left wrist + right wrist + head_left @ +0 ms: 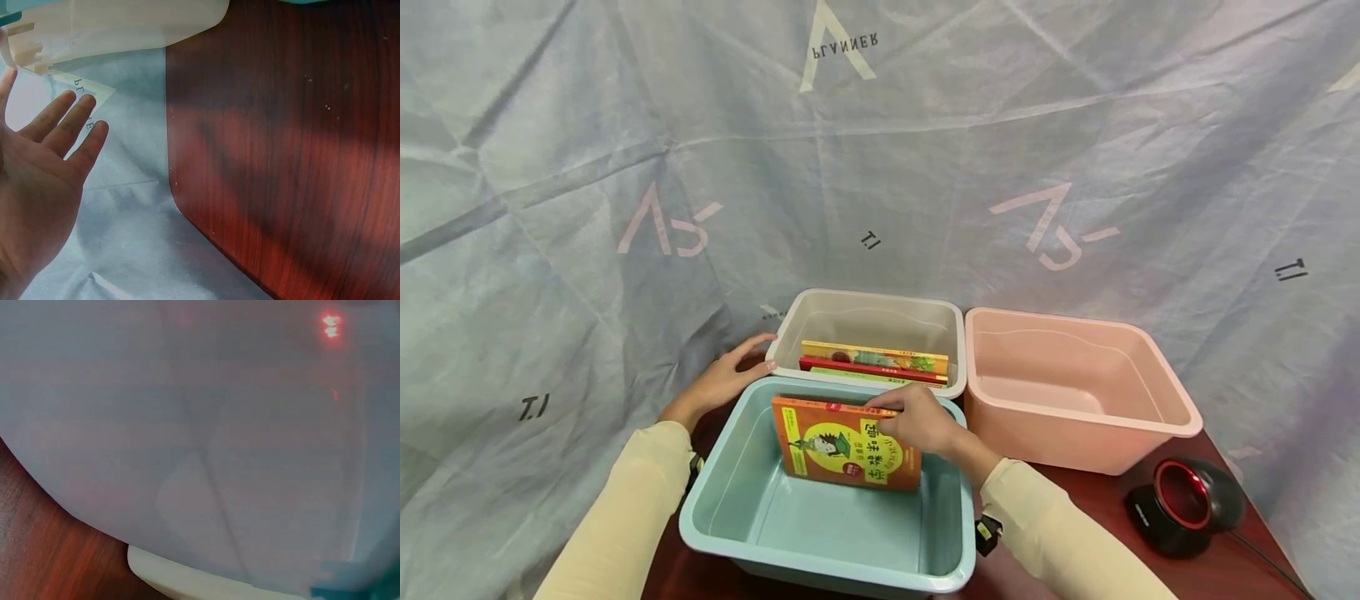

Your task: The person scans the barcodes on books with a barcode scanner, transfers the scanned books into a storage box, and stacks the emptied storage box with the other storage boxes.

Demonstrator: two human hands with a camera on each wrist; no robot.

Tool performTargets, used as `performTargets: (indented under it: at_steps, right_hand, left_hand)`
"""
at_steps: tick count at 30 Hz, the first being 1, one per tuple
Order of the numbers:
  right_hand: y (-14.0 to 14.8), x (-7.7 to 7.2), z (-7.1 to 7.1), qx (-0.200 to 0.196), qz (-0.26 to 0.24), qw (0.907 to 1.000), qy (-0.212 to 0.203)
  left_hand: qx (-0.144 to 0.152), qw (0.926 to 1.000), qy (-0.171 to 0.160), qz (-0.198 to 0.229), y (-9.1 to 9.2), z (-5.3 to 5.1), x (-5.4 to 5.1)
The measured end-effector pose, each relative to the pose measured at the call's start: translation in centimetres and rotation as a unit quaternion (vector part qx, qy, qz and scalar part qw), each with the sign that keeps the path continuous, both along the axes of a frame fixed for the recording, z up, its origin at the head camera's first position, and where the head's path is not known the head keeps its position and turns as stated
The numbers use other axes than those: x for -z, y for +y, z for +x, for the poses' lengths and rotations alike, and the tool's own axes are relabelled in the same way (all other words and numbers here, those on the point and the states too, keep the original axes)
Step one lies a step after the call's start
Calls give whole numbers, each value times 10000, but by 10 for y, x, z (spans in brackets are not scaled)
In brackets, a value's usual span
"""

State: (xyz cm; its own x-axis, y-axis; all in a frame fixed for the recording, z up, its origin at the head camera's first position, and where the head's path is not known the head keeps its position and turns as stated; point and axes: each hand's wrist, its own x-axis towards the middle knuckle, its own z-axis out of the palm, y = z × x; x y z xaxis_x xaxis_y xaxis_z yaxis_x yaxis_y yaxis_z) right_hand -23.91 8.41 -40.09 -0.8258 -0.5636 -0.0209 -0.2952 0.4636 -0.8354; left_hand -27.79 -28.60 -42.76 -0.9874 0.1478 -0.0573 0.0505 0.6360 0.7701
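Observation:
My right hand (917,419) pinches the top edge of an orange book (850,446), which stands upright inside the light blue bin (715,533) near its far wall. Its cover has a yellow circle with a drawn figure. Against the left end of the grey bin (868,304), my left hand (722,382) rests with its fingertips at the rim. The left wrist view shows that hand (47,169) with its fingers spread. Within the grey bin stand a yellow book (880,357), a red book (865,368) and a green one (850,377).
To the right is a pink bin (1082,421). A black scanner-like device (1183,508) with a red ring and a cable sits near the table's right edge. Wrinkled grey cloth (880,167) hangs behind the dark red wooden table (281,156).

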Motion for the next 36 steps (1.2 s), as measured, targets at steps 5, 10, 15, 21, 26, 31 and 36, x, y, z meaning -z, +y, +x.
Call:
performTargets:
  at_steps: [5,10,15,21,26,31,36]
  right_hand:
    - [8,-16,5,238,-203,9995,94]
    - [19,-42,13,362,-674,9971,41]
    - [30,-78,27,579,-1067,9925,-152]
    - [49,-121,44,895,-1105,9898,-8]
    - [77,-145,65,1426,-787,9859,387]
    - [113,-149,88,1955,-563,9757,815]
    - [145,-137,103,2485,-557,9646,686]
  left_hand:
    - [-51,10000,-10,47,1,1,2]
    - [-30,10000,35,56,-1,1,0]
    - [28,9999,121,-6,-1,1,-1]
    - [58,9998,169,-72,0,1,1]
    - [66,9998,140,-80,0,1,2]
    - [79,10000,32,9,-1,3,1]
    - [102,9999,-5,113,-2,2,0]
